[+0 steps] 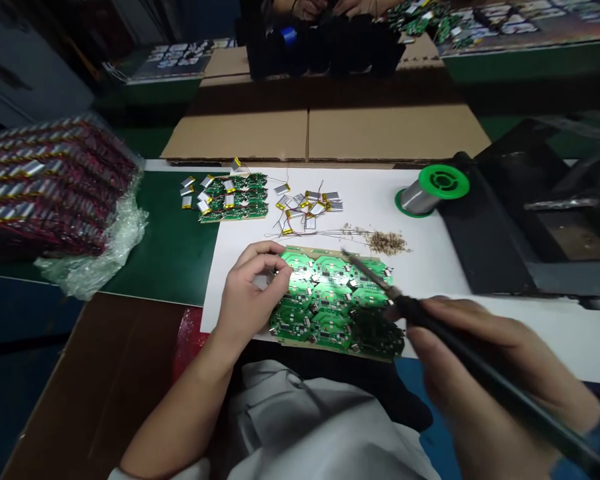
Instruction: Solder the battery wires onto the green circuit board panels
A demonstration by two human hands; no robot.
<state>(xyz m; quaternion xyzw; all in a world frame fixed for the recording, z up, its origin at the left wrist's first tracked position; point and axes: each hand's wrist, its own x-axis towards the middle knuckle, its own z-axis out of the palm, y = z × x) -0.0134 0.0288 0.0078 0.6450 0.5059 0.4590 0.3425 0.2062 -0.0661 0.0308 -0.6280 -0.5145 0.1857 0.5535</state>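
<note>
White paper [430, 267] covers the near part of the table [165, 247], and a panel of green circuit boards [330, 300] lies along the paper's front edge. The left hand [247, 293] curls against the panel's left side, fingers pinched, though whether they hold anything small I cannot tell. The right hand [485, 360] grips a soldering iron [410, 305], its tip above the panel.

Soldering iron [430, 320] blurred at 4 o'clock, its handle cut off by the bottom edge, right hand [485, 360] blurred too, circuit board [330, 293] partly hidden by the left hand [250, 287], small parts [330, 270] too tiny to tell, co-worker's hands [320, 5] cut off at 12 o'clock, crumbly pile [387, 243] unclear at 2 o'clock
</note>
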